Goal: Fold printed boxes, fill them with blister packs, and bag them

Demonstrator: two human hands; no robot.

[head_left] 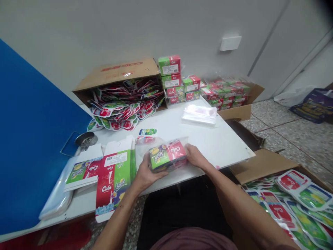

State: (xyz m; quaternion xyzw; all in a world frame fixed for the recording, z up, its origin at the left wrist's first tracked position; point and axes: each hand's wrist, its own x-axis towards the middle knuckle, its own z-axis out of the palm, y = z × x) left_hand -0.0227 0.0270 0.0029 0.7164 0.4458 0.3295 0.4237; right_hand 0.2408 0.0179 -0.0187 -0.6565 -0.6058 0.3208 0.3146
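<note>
On my feed, left hand [148,173] and right hand [194,157] pinch opposite ends of one Sprite/Cola box [168,156], clear film [184,140] around it, at the near edge of the tabletop [169,121]. Film sealed? Can't tell. Stacked boxes [170,80] behind look done; flat cartons [114,173] and loose cut-outs [125,111] I'd count as left.

bare hands [146,175], bare forearms [231,194], dull maroon top [194,239], black lower garment [182,208], perhaps trousers
</note>
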